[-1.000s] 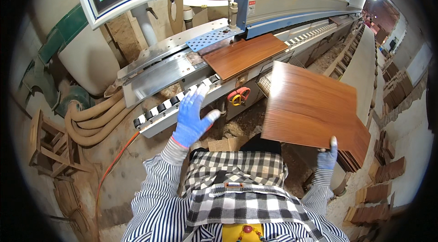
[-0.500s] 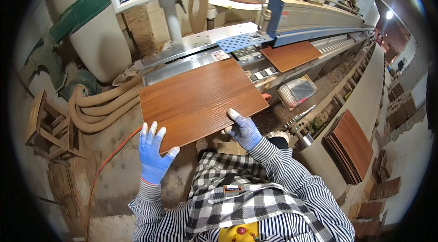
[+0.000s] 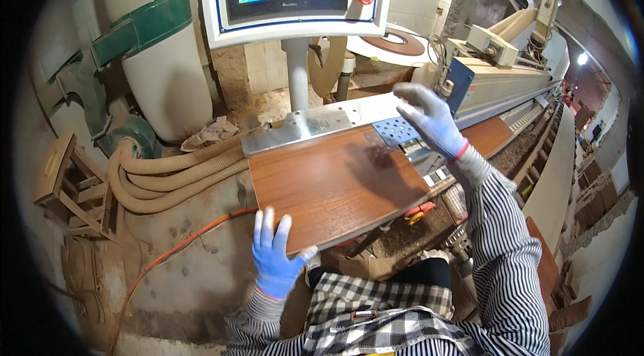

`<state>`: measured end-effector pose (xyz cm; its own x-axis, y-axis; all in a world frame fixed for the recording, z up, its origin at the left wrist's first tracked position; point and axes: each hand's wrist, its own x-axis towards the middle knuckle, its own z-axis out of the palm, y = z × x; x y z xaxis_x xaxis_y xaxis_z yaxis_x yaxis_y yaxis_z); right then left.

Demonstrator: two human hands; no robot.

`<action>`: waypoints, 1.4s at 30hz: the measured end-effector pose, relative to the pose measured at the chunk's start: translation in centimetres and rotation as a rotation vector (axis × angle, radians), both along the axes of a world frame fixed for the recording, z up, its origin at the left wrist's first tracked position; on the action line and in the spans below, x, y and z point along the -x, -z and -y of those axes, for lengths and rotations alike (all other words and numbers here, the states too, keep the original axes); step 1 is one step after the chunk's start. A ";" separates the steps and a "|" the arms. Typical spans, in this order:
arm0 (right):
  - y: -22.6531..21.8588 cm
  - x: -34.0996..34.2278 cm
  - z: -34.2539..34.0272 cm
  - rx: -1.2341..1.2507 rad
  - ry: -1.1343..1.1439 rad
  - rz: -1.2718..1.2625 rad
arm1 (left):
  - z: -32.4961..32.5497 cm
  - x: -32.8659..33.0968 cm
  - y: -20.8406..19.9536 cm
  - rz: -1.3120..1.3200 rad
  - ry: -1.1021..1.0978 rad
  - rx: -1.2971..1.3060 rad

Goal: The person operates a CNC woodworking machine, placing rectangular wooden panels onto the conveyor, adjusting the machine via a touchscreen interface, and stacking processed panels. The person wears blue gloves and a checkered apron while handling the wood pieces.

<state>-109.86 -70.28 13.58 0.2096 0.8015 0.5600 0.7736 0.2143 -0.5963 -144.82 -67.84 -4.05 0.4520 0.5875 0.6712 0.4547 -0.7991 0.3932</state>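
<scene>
Lying across the machine's metal bench [image 3: 305, 129], a brown wood-grained board [image 3: 322, 182] fills the middle of the view. At its seven o'clock, the blue-gloved left hand [image 3: 276, 257] has its fingertips at the near left corner, the grip spread with thumb well away from the fingers. Toward two o'clock, the gloved right hand [image 3: 429, 118] hangs raised above a blue perforated plate [image 3: 392, 132], its grip parted, fingers loosely bent, holding nothing. The board's far right corner lies beside that plate. Another brown board [image 3: 484, 138] sits between two and three o'clock, partly hidden by the right arm. A control panel [image 3: 295, 26] with a lit screen stands at twelve o'clock, ribbed tan hoses [image 3: 171, 185] curl at nine, and a red-handled tool [image 3: 420, 210] is between three and four.
</scene>
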 end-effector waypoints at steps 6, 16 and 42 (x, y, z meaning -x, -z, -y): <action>-3.8 0.2 -11.2 -0.280 0.295 0.857 | 2.2 0.7 1.6 0.394 -0.002 0.671; -5.2 -0.3 -21.6 -0.404 0.445 0.822 | 1.1 1.2 4.2 0.346 0.125 0.690; -5.3 3.1 -24.2 -0.482 0.321 0.891 | 0.6 1.3 2.7 0.221 0.098 0.446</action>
<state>-112.97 -46.07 18.85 -0.2703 0.4336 0.8596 0.9517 -0.0147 0.3067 -146.10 -68.42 -6.79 0.3952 0.8003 0.4508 0.2533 -0.5667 0.7840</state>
